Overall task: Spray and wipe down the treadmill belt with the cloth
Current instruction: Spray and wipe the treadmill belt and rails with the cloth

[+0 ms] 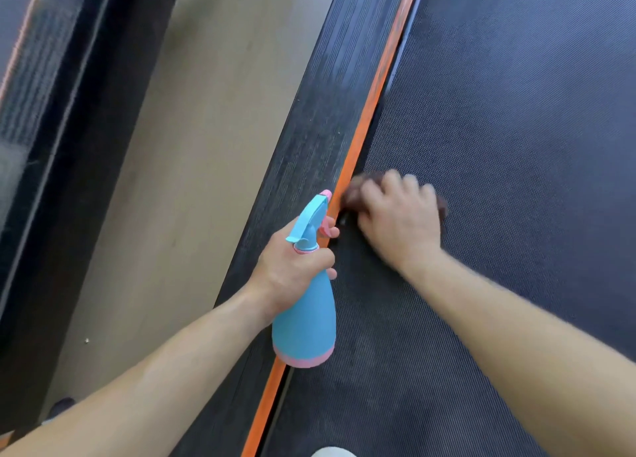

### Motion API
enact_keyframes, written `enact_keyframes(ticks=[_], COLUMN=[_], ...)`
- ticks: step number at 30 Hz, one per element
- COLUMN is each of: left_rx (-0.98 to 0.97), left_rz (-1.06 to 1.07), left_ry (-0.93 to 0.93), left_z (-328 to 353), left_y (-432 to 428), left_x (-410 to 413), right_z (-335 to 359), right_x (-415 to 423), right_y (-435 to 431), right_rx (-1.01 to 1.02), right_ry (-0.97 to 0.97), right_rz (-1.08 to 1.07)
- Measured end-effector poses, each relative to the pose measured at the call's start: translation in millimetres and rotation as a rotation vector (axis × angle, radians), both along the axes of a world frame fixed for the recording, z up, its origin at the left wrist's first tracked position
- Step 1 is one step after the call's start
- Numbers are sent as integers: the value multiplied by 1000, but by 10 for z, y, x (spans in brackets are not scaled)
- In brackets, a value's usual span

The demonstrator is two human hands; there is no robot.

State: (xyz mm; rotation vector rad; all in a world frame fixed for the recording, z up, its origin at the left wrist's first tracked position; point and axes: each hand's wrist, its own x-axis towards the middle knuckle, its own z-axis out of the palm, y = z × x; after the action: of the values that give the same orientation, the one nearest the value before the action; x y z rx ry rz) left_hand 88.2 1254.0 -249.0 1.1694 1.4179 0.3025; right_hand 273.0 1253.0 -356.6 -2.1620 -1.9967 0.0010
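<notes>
Your left hand (292, 267) is closed round the neck of a light-blue plastic spray bottle (304, 319) with a pink base and collar. The index finger is hooked over the pink trigger and the nozzle points away from you. The bottle hangs upright, directly over the orange stripe (375, 91) that runs along the belt's edge, and its base covers part of the stripe.

Your right hand (401, 219) lies palm down just right of the orange stripe. Its knuckles are raised and its fingers curl over a bunched dark brown cloth (358, 191), pressing it onto the dark textured treadmill belt (499, 112). The hand and cloth are blurred. The cloth's near edge touches the stripe, and most of the cloth is hidden under your fingers.

Left of the orange stripe lies the black ribbed side rail (327, 95). Beyond that is a pale wooden floor (189, 146), then the dark frame of another machine (51, 146).
</notes>
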Motion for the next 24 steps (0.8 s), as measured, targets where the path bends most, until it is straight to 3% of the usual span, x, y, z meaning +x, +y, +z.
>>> enact_keyframes(ticks=[2, 4, 9, 13, 15, 17, 19, 24], left_rx=[-19, -28, -50, -48, -41, -39, -43, -40], left_rz=[7, 3, 0, -11, -15, -35, -17, -21], left_ry=[-6, 19, 31, 47, 62, 71, 55, 5], left_z=[40, 22, -31, -5, 28, 42, 46, -3], left_y=[10, 19, 5, -2, -2, -5, -14, -34], left_x=[18, 12, 22, 13, 20, 31, 47, 48], right_z=[5, -38, -72, -22, -25, -27, -22, 35], right_x=[-158, -33, 188, 35, -47, -18, 180, 694], right_y=[-591, -609, 277, -55, -542, -920, -848, 398], right_rx=[10, -23, 20, -12, -25, -44, -74, -60], right_ry=[10, 14, -36, -12, 19, -6, -43, -53], right_rz=[270, 442, 168, 38, 126, 377, 477, -9])
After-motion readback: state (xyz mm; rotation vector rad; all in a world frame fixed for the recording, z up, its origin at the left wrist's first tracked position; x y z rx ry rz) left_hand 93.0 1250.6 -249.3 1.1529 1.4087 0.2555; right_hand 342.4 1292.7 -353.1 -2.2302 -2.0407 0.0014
